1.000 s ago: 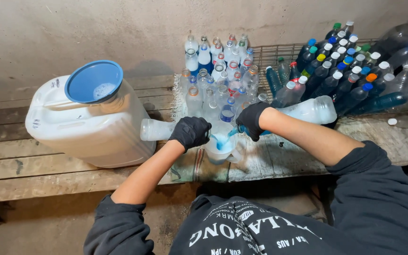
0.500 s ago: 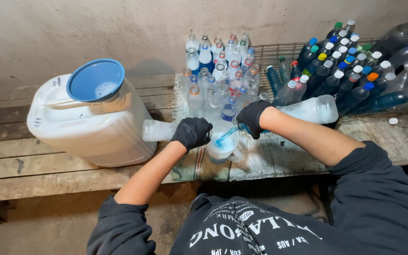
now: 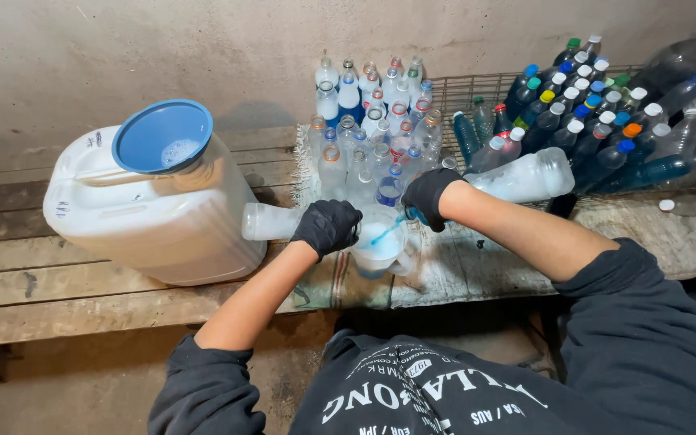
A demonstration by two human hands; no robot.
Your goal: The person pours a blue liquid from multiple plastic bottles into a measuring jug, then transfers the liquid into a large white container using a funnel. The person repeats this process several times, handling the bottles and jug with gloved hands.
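Both my hands wear black gloves. My left hand (image 3: 328, 226) grips a frosted clear plastic bottle (image 3: 269, 221) lying sideways, its mouth turned toward a clear jug (image 3: 380, 251). My right hand (image 3: 428, 196) grips a second clear bottle (image 3: 525, 176), also on its side, neck over the same jug. The jug stands on a woven mat (image 3: 445, 278) between my hands and holds whitish liquid. A thin blue line runs from my right hand down into the jug. Both bottle mouths are hidden by my gloves.
A big white jerrycan (image 3: 155, 221) with a blue funnel (image 3: 163, 135) in its top stands at left on the wooden bench (image 3: 82, 298). Several uncapped bottles (image 3: 372, 121) stand upright behind the jug. Several capped bottles (image 3: 598, 121) lie stacked on a wire rack at right.
Both hands stay on their bottles over the jug. Only the view has shifted slightly.
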